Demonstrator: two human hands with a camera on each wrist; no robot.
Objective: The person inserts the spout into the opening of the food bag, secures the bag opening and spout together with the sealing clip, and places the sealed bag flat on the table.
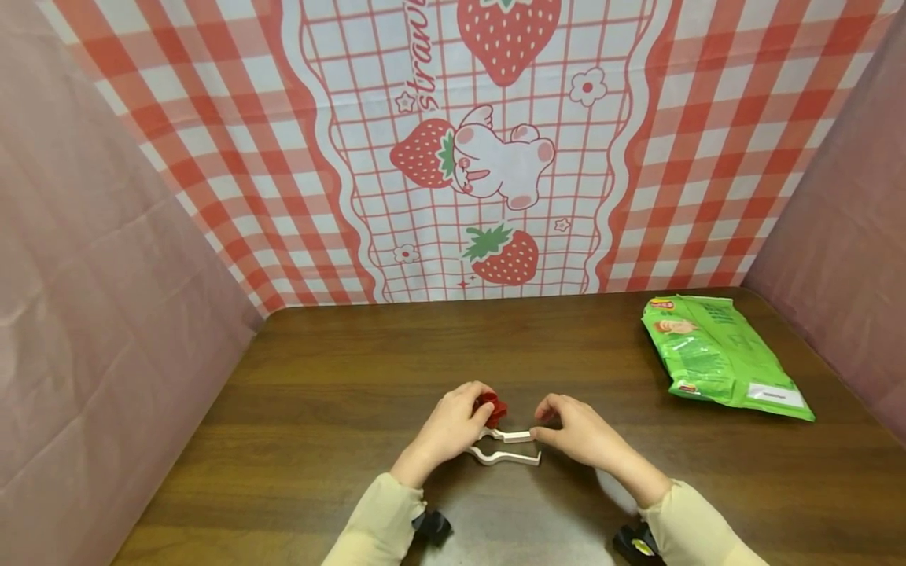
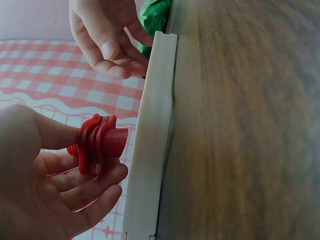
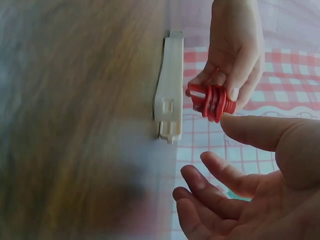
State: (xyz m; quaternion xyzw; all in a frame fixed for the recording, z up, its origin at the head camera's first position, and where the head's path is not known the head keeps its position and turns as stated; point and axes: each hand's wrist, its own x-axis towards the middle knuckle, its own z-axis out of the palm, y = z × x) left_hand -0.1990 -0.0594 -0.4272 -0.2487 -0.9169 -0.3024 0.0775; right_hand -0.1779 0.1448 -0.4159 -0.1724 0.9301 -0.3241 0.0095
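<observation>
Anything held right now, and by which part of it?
Left hand grips the red piece, thumb at its ridged end; exact finger contact is unclear. Right hand holds nothing.

Wooden table (image 1: 340,354), checkered backdrop (image 1: 233,134), pink drapes (image 1: 106,275)

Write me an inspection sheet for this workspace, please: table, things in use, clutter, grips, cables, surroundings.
Surface: brown wood-grain table
Job's things: red ridged piece; pale clip, its arms spread apart, on the table
Clutter: green bag lying toward the right
Left grip: thumb and fingers hold the red ridged piece
Right grip: holds nothing; near the pale clip's end
Cables: nothing seen
Surroundings: strawberry-print cloth behind, pink cloth on both sides
</observation>
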